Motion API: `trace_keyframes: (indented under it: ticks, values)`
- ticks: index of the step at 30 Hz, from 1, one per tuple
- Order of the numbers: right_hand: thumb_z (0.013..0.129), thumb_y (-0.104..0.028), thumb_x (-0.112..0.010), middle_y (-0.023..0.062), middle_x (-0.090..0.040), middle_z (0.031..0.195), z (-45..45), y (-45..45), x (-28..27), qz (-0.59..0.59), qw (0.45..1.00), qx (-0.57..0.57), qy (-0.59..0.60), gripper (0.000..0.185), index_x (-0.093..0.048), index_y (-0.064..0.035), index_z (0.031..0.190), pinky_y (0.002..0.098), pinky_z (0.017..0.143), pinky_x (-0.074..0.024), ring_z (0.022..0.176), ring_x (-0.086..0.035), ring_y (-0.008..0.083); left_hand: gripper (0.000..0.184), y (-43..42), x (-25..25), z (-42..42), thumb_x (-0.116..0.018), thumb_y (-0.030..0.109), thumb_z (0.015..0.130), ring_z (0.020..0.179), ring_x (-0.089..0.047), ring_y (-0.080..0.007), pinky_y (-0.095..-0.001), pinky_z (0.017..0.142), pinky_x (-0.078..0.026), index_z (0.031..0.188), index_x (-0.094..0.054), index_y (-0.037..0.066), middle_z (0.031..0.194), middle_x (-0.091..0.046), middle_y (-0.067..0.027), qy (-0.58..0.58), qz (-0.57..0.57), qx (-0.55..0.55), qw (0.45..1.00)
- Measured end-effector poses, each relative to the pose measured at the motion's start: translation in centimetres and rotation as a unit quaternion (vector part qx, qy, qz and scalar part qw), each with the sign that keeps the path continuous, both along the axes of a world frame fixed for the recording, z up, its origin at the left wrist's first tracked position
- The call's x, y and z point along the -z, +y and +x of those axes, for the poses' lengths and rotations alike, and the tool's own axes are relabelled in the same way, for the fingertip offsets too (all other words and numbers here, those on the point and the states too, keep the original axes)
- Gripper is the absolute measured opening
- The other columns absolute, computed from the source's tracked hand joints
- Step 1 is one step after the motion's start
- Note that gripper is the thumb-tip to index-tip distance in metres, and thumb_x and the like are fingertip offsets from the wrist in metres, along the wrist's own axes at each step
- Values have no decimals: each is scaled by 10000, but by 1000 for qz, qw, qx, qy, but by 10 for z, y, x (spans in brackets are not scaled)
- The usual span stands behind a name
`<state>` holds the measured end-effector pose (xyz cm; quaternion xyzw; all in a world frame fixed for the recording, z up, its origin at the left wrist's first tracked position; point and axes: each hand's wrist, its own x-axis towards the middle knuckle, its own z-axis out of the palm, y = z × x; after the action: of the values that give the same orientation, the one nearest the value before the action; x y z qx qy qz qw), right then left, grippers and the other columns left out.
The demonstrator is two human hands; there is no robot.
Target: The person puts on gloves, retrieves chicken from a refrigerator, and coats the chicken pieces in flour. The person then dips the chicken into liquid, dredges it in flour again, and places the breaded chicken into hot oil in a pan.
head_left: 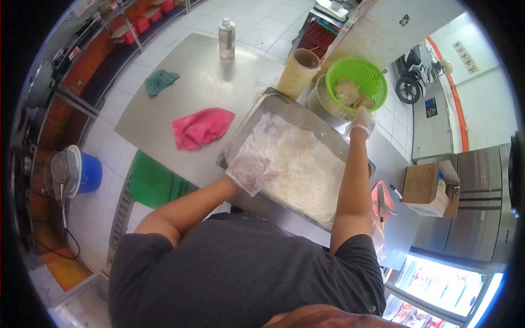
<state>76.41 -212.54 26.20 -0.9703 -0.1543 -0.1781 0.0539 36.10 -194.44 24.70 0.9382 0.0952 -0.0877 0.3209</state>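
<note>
My left hand (254, 174), in a clear plastic glove, is over the near left part of a metal tray (231, 143) holding white flour (298, 164). Its fingers are blurred under the loose glove. My right hand (361, 122), gloved too, reaches to the near rim of a green basket (377, 82), where its fingertips meet the edge. Inside the basket lie pale, wet-looking pieces (346, 92). The basket sits over a metal bowl (320, 104), beside a tall yellowish container (298, 71).
On the metal table (191, 60) are a pink cloth (201, 128), a green cloth (160, 82) and a clear bottle (227, 39). Tongs on a pink item (377, 198) lie right of the tray. A cardboard box (424, 186) stands further right; a blue bucket (89, 173) is at left.
</note>
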Motion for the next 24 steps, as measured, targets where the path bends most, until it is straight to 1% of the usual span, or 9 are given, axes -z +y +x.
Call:
trace_keyframes:
  ticks: [4, 6, 7, 9, 12, 15, 18, 21, 24]
  values:
    - [927, -199, -593, 176, -703, 847, 3, -20, -63, -2, 989, -76, -129, 126, -660, -92, 932, 469, 723, -548, 829, -705, 328, 758, 0, 3, 3, -435, 679, 976, 1009, -685, -407, -482, 896, -527, 1188, -673, -9, 1078, -709, -257, 25, 22, 33, 999]
    - [921, -205, -608, 160, -692, 802, 1, -40, -66, 7, 978, -119, -173, 122, -648, -91, 936, 468, 687, -547, 782, -698, 320, 727, -3, 19, 1, -450, 657, 980, 966, -695, -401, -476, 876, -537, 1193, -676, 0, 1042, -718, -245, -39, 59, 9, 997]
    - [909, -207, -634, 144, -678, 771, -4, -49, -59, 154, 969, -158, -112, 110, -645, -98, 899, 461, 647, -537, 740, -687, 307, 727, -4, 24, 0, -450, 657, 980, 966, -695, -401, -476, 876, -537, 1193, -676, 0, 1042, -718, -245, -33, 59, 21, 997]
    - [897, -209, -660, 128, -665, 740, -27, -72, -41, 295, 937, -181, -43, 111, -642, -105, 863, 454, 607, -527, 697, -677, 294, 699, -5, 35, 2, -468, 644, 978, 926, -701, -396, -484, 855, -539, 1174, -683, 8, 1010, -721, -242, -83, 35, -11, 996]
    - [872, -229, -701, 111, -647, 708, -111, -87, -35, 102, 981, -95, -136, 171, -623, -109, 778, 444, 552, -503, 626, -647, 295, 683, -4, 33, 3, -471, 634, 979, 968, -698, -385, -481, 867, -535, 1186, -686, 20, 1054, -721, -230, -39, 36, -4, 999]
    - [865, -267, -714, 117, -638, 702, -148, -97, -4, 143, 968, -182, -94, 227, -613, -119, 726, 446, 531, -486, 597, -623, 313, 663, 2, 43, 6, -479, 617, 978, 992, -695, -382, -477, 871, -533, 1198, -685, 27, 1093, -723, -218, -29, 47, 46, 997]
    - [872, -300, -709, 114, -607, 695, -166, -100, 10, 65, 944, -298, -128, 216, -629, -139, 752, 462, 527, -490, 585, -602, 328, 638, -6, 3, 11, -508, 591, 966, 970, -696, -392, -488, 853, -534, 1221, -679, 32, 1068, -730, -210, 27, 70, 31, 997]
    - [860, -291, -722, 98, -604, 704, -171, -102, 10, 24, 946, -313, -82, 188, -637, -143, 781, 454, 538, -497, 600, -607, 315, 629, -1, 37, 12, -526, 583, 955, 911, -699, -410, -510, 823, -535, 1186, -694, 23, 987, -731, -228, -75, 72, 64, 993]
    - [851, -289, -735, 85, -619, 745, -165, -110, 22, 24, 933, -348, -84, 177, -640, -144, 818, 447, 541, -496, 646, -624, 304, 623, -4, 28, 12, -528, 583, 955, 895, -698, -418, -515, 818, -533, 1142, -714, 19, 960, -727, -238, -49, 69, 41, 996]
